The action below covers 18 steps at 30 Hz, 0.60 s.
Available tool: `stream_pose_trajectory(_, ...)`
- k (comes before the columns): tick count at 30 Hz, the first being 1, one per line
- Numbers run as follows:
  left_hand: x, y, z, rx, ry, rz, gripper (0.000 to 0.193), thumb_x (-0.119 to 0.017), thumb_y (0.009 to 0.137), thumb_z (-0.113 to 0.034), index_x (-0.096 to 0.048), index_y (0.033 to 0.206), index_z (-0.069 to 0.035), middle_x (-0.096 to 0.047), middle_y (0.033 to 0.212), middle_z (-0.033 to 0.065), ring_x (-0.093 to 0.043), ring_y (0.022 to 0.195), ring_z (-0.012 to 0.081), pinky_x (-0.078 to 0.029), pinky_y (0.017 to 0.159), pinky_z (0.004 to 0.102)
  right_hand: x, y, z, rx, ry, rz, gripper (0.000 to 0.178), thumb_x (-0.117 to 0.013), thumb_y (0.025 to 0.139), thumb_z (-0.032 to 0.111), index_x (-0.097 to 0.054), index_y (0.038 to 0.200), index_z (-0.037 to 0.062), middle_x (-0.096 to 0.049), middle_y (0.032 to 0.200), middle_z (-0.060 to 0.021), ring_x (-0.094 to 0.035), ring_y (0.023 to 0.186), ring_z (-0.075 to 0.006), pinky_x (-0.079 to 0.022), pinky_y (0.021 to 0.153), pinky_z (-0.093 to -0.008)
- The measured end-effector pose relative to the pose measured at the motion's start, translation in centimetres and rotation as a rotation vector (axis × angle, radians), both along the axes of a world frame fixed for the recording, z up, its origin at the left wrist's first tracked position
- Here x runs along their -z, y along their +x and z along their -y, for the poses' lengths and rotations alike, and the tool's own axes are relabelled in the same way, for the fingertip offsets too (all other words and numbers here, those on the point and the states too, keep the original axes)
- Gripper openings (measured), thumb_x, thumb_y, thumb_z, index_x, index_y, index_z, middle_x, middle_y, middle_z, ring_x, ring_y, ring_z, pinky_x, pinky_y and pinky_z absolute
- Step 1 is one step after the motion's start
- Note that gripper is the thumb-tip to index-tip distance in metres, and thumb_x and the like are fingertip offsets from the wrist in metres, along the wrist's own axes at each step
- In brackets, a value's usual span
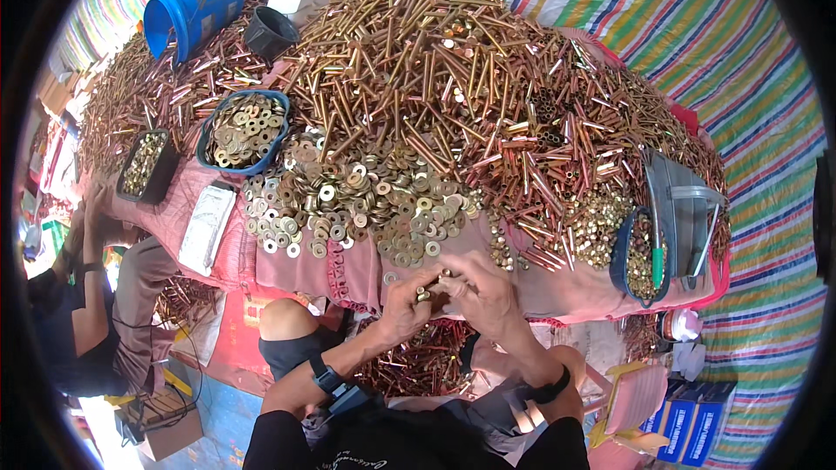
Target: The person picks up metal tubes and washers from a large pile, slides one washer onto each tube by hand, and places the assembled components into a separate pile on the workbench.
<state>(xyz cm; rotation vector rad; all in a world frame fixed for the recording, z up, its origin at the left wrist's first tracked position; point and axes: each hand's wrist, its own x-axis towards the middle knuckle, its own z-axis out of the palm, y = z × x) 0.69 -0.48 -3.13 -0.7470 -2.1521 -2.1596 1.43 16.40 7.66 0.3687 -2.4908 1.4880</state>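
Note:
My left hand [407, 306] is closed around a few gold-coloured metal bolts [423, 294], with only their round ends showing between the fingers. Close against it, my right hand [489, 303] is curled, its fingers bent inward and partly blurred. Whatever sits in its fingertips is too small to make out. Both hands are above the near edge of the cloth-covered table [453, 252]. Just beyond them lies a spread of flat round washers [366, 200]. Small brass-coloured nuts [601, 231] are heaped to the right of the hands.
A large mound of metal rods and tubes [418, 61] fills the far side. Blue basins hold washers [244, 132] and nuts [644, 265]; a black tray [144, 165] holds small parts. A blue bucket [196, 13] lies tipped far left. Another person's arm [91, 235] is at left.

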Motion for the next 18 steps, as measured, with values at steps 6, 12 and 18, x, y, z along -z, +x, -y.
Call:
stream_pose_trajectory(6,-0.2,-0.2,-0.2,-0.017,0.003,-0.074,0.042,-0.056,0.096,0.011,-0.063,0.137,0.002,-0.075,0.111,0.0203,-0.076,0.087,0.0227,-0.062,0.077,0.0330,0.7,-0.2,-0.2,-0.001,-0.027,0.101,0.025,-0.086,0.087,0.012,-0.070,0.102,0.0007,-0.069,0.088,-0.0092,-0.071,0.074,-0.0175,-0.056,0.062,-0.0323)
stream_pose_trajectory(12,-0.1,-0.1,0.0,0.002,-0.017,-0.019,0.038,-0.057,0.097,0.008,-0.064,0.134,0.004,-0.075,0.110,0.0214,-0.077,0.087,0.0247,-0.062,0.077,0.0335,0.0,-0.3,-0.3,-0.045,0.032,-0.064,0.025,-0.088,0.087,0.016,-0.068,0.094,0.0031,-0.067,0.085,-0.0074,-0.068,0.070,-0.0168,-0.054,0.063,-0.0321)
stream_pose_trajectory(18,-0.2,-0.4,0.0,-0.012,-0.030,-0.074,0.039,-0.058,0.097,0.007,-0.065,0.135,0.002,-0.075,0.110,0.0210,-0.077,0.089,0.0267,-0.061,0.079,0.0342,-0.6,-0.4,-0.4,-0.045,0.082,-0.032,0.027,-0.089,0.085,0.019,-0.067,0.093,0.0038,-0.067,0.090,-0.0072,-0.068,0.073,-0.0186,-0.053,0.064,-0.0330)
